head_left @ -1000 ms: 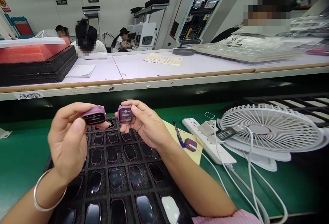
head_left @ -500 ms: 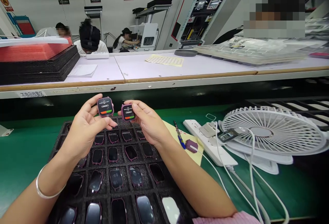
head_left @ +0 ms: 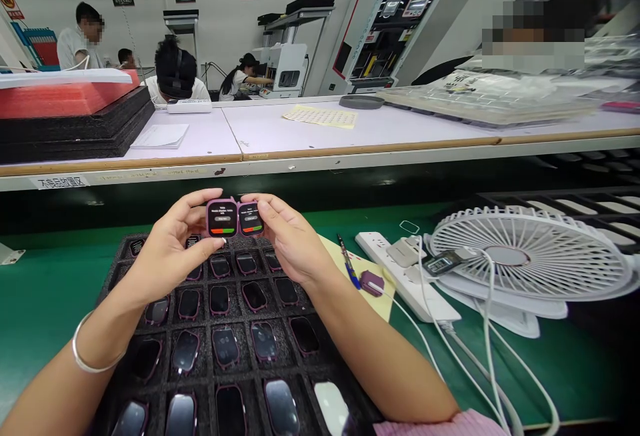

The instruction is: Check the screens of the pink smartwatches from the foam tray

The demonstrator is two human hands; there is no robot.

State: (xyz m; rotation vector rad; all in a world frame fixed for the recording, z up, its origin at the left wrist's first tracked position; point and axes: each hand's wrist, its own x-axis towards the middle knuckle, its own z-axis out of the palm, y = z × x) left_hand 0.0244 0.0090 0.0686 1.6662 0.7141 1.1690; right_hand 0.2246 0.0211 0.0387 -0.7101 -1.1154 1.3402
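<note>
Between thumb and fingers, my left hand (head_left: 175,243) holds a purple-framed smartwatch (head_left: 222,217) with its screen lit. A second lit smartwatch (head_left: 251,219), also purple-framed, is pinched in my right hand (head_left: 290,236). The two watches are side by side, their edges seemingly touching, and both screens face me. White text, a grey button and a red-and-green bar show on each. Beneath my hands lies a black foam tray (head_left: 205,316) whose compartments hold several more watch bodies, mostly with dark screens. My forearms cover parts of the tray.
A white power strip (head_left: 400,276) with cables and a white fan (head_left: 525,256) stand to the right. Near them are a pen (head_left: 349,263) and a purple charging case-like block (head_left: 373,283) on yellow paper. A raised shelf (head_left: 300,139) runs across behind; people work beyond it.
My left hand has moved right and brought its watch against the other one, turning it upright. My right hand has hardly moved. A standing person now shows at the back left.
</note>
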